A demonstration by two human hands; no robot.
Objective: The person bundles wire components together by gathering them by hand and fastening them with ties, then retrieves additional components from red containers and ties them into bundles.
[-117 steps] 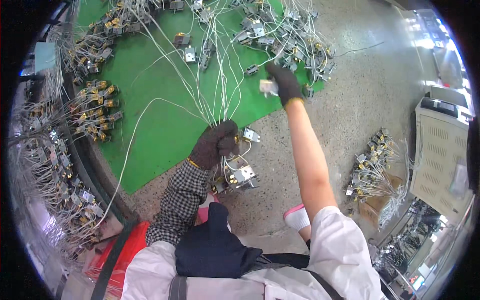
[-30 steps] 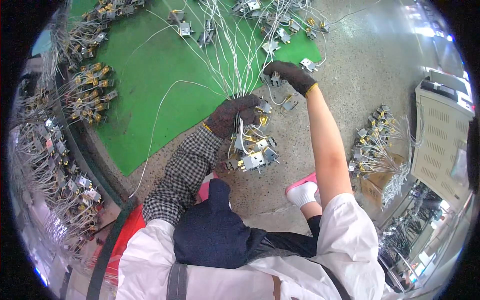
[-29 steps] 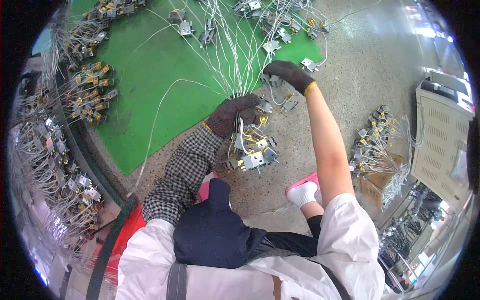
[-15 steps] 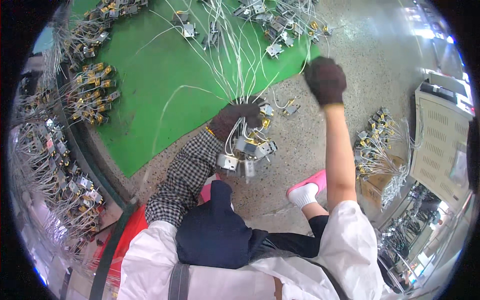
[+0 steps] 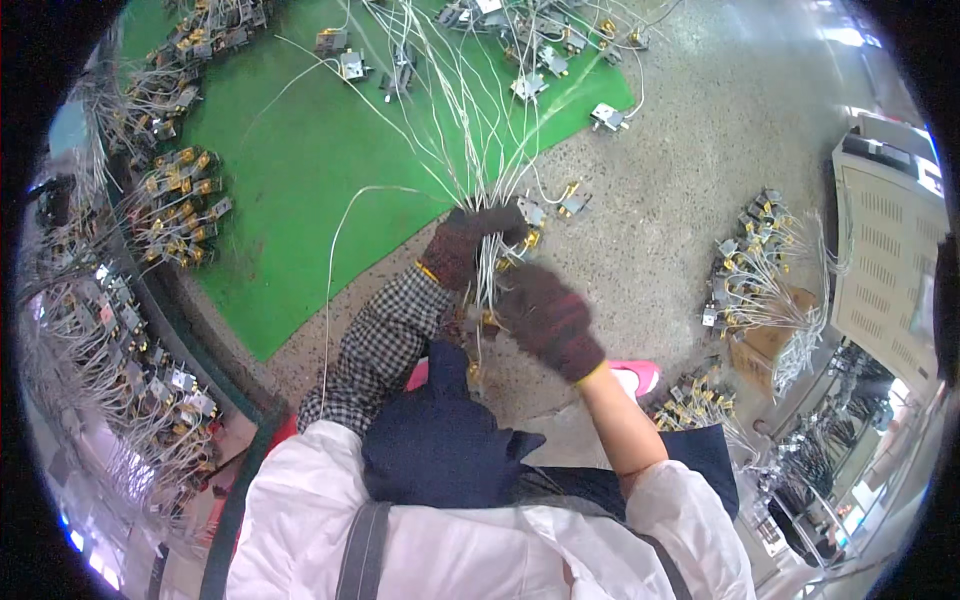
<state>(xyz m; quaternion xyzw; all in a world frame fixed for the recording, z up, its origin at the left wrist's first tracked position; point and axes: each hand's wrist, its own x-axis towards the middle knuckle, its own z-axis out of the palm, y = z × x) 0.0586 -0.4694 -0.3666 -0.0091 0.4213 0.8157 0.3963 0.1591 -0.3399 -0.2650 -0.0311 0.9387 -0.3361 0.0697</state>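
My left hand (image 5: 475,242), in a dark knitted glove, is closed round a bundle of thin white wires (image 5: 485,165). The wires fan out from it over a green mat (image 5: 290,180). Just below, my right hand (image 5: 548,318), gloved alike, is at the hanging end of the bundle, its fingers hidden and blurred. Small brass-and-silver parts (image 5: 531,240) show between the hands; others there are covered. Beyond the hands, several silver metal parts on wires (image 5: 530,86) lie on the mat. A single silver part (image 5: 608,117) sits at its right edge.
Wired metal parts pile up along a dark curved rail (image 5: 165,285) on the left. More wired parts (image 5: 765,260) lie at the right, by a cardboard piece (image 5: 775,350) and a beige vented cabinet (image 5: 885,260). A pink shoe (image 5: 645,375) shows near my right forearm.
My right hand has come from the upper right down to the bundle below my left hand. A silver part now shows at the mat's edge near its former place. My left hand keeps its grip.
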